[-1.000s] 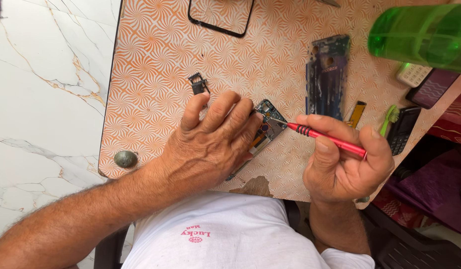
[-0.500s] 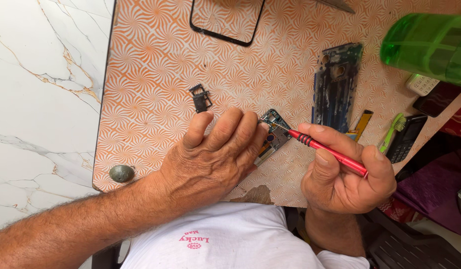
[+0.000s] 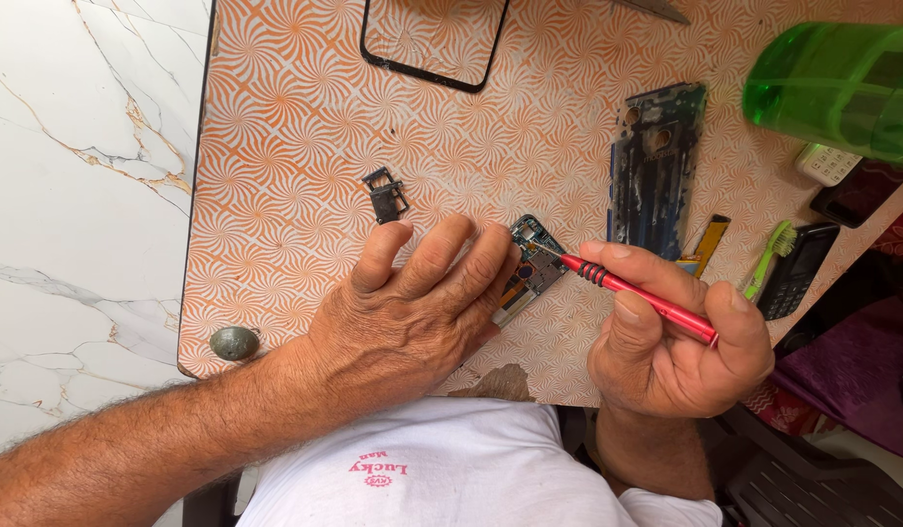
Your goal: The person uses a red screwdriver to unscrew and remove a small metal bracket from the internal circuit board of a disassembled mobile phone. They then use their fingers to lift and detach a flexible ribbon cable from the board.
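**Head view: opened phone under two hands on patterned worktop**

Head camera looks straight down on an orange swirl-patterned worktop (image 3: 305, 127).

- Left hand (image 3: 412, 312): one, laid flat with fingers pressed together over an opened phone body (image 3: 532, 262), apparently to pin it so it cannot slide under the tool.
- Right hand (image 3: 671, 346): one, pinching a red screwdriver (image 3: 639, 293) between thumb and fingers, pen-style for fine control; its tip touches the phone body's exposed upper end, just past the left fingertips.
- Phone body: one, near the worktop's front edge, mostly covered by the left hand.
- Removed parts, set apart from the work: one black screen frame (image 3: 434, 44) at the far edge; one dark back shell (image 3: 656, 171) to the right; one small black bracket (image 3: 386, 193) to the left.
- Green toothbrush (image 3: 769, 256): one, beside a keypad phone (image 3: 801, 268).
- Green translucent bottle (image 3: 842, 88): one, far right.
- Round grey knob (image 3: 235, 343): one, front-left corner.
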